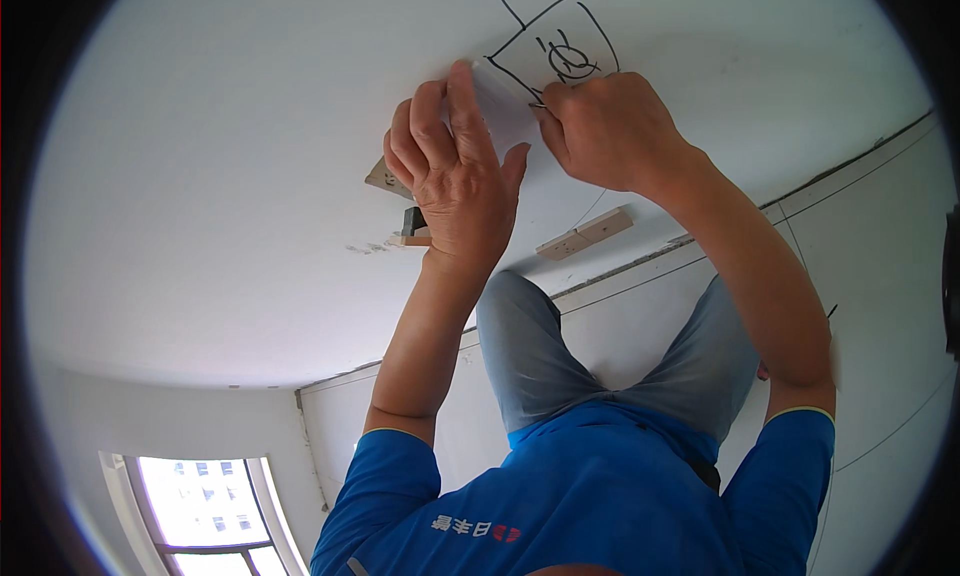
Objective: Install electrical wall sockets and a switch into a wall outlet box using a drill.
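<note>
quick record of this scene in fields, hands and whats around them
left hand: flat on the white wall, pinning a pale sheet
right hand: closed on a thin tool, mostly hidden, tip at the sheet's edge
wall marks: black drawn box above the hands
nearby: wall socket, wooden blocks

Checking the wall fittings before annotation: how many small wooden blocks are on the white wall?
2. One wooden block sits tilted to the right, under the right forearm. Another block is mostly behind the left hand, below its wrist. More may be hidden behind the hands.
</note>
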A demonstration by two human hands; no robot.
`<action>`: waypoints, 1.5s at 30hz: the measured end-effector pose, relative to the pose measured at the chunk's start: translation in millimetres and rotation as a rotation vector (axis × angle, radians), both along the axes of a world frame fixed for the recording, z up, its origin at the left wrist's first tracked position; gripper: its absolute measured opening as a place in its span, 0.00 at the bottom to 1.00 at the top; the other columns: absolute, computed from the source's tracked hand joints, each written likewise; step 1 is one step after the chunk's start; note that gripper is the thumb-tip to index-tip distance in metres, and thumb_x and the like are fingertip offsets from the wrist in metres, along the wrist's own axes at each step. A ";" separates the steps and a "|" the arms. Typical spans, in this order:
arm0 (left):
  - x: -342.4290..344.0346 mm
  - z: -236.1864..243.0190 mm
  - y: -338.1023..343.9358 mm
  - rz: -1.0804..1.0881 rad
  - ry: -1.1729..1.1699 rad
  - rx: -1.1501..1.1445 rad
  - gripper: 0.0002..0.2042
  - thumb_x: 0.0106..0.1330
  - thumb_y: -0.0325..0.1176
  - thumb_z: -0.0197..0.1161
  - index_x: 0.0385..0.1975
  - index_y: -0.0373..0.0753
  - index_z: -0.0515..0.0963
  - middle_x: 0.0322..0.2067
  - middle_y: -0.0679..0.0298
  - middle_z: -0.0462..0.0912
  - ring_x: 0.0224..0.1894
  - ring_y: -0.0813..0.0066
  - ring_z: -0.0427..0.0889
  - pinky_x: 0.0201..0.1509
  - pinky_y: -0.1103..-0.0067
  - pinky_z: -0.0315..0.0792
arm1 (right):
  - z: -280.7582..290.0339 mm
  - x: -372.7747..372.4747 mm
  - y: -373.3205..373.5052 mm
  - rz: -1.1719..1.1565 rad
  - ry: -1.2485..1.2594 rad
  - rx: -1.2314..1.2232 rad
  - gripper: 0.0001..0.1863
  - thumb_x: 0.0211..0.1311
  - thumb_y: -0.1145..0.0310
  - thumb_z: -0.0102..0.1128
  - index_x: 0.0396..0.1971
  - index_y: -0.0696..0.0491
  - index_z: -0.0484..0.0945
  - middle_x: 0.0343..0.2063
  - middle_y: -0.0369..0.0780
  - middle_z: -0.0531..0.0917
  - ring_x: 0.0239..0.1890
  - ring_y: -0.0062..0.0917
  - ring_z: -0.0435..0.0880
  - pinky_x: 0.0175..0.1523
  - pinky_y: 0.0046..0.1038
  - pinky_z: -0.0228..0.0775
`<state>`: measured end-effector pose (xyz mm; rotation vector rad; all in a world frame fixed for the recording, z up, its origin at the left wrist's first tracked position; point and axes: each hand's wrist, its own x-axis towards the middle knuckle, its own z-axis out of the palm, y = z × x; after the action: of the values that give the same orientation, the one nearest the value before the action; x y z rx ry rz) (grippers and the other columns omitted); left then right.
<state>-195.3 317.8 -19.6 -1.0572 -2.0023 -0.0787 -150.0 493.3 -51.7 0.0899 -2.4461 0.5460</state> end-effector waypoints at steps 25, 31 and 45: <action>2.2 -10.9 -0.7 -0.095 0.018 0.176 0.44 0.49 0.31 0.81 0.68 0.38 0.63 0.61 0.54 0.66 0.63 0.51 0.65 0.66 0.58 0.59 | 0.2 -12.5 1.6 -0.011 0.167 0.088 0.27 0.68 0.45 0.62 0.20 0.53 0.84 0.13 0.42 0.82 0.16 0.37 0.83 0.25 0.36 0.75; 56.9 -58.4 9.7 -0.720 -1.783 0.800 0.35 0.63 0.43 0.75 0.65 0.35 0.66 0.60 0.55 0.72 0.62 0.54 0.74 0.67 0.58 0.70 | 10.9 -3.7 -6.7 -0.054 0.043 0.143 0.28 0.69 0.43 0.59 0.21 0.52 0.84 0.12 0.41 0.81 0.16 0.36 0.82 0.23 0.36 0.72; 17.7 -32.9 60.7 -1.091 -2.388 1.259 0.28 0.68 0.52 0.70 0.59 0.43 0.69 0.57 0.63 0.74 0.61 0.67 0.74 0.68 0.66 0.69 | 13.7 -9.6 7.8 0.093 -0.059 -0.014 0.17 0.63 0.60 0.65 0.17 0.51 0.73 0.28 0.35 0.91 0.23 0.30 0.86 0.29 0.29 0.75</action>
<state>-177.6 378.4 -52.5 0.3452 0.6643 2.1161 -159.5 501.2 -38.1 0.1843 -2.5051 0.6149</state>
